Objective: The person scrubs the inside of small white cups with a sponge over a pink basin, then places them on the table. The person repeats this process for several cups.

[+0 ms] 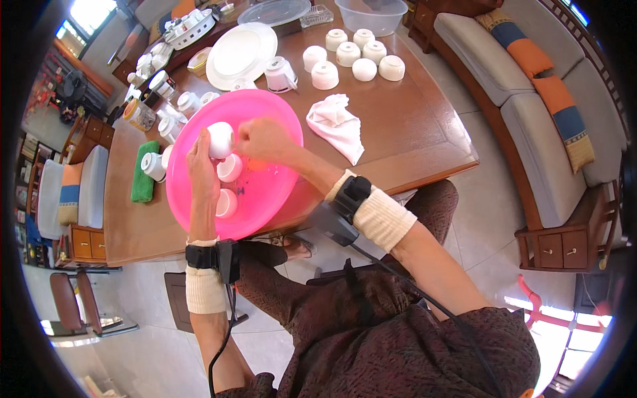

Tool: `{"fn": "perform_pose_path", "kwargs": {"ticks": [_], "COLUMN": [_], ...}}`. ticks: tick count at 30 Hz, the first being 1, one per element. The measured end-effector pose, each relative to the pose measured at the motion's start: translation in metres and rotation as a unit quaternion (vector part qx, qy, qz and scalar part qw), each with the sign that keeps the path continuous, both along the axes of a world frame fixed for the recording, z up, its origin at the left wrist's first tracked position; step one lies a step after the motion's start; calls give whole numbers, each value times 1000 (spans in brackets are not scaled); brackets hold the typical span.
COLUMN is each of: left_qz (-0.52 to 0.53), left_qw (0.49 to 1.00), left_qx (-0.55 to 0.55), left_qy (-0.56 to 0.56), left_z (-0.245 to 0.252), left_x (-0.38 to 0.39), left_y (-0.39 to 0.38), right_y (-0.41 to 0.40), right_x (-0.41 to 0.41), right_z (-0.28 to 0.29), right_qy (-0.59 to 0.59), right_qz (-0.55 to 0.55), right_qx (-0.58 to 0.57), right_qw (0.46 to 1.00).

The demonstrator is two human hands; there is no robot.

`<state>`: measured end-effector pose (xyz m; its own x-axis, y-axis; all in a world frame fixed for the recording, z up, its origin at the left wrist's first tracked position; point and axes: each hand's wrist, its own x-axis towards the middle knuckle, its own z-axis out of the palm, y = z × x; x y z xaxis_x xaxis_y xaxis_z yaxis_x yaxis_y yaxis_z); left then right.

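A white ceramic cup (220,141) is in my left hand (200,156), held above a bright pink plastic basin (271,194). My right hand (264,139) is curled with its knuckles close beside the cup. Whether it grips the cup's rim or something small is hidden. Two more cups, a nearer one (227,204) and a farther one (229,168), lie tilted inside the basin. An orange patch (256,164), too unclear to name, shows in the basin under my right hand.
Upturned white cups (348,53) stand in a group on the wooden table (398,134). A crumpled white cloth (336,124) lies right of the basin. To the left are a green towel (146,171) and a white mug (153,166). White plates (242,54) and a clear tub (372,17) sit farther back.
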<state>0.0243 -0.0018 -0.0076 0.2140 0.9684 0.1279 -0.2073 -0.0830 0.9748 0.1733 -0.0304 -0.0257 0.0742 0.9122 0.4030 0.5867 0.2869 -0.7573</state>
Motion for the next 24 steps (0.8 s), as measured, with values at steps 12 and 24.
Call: {"fn": "perform_pose_path", "kwargs": {"ticks": [12,24], "left_qz": [-55,-97], "left_qw": [949,852], "left_qx": [116,183], "left_qy": [289,482], "left_z": [-11,-25], "left_x": [9,8], "left_y": [0,-11], "right_y": [21,2], "right_x": [28,28], "right_z": [-3,-17], "right_qy": [-287,16], "right_qz": [86,306], "right_qx": [-8,-52], "right_qw": [954,950]}}
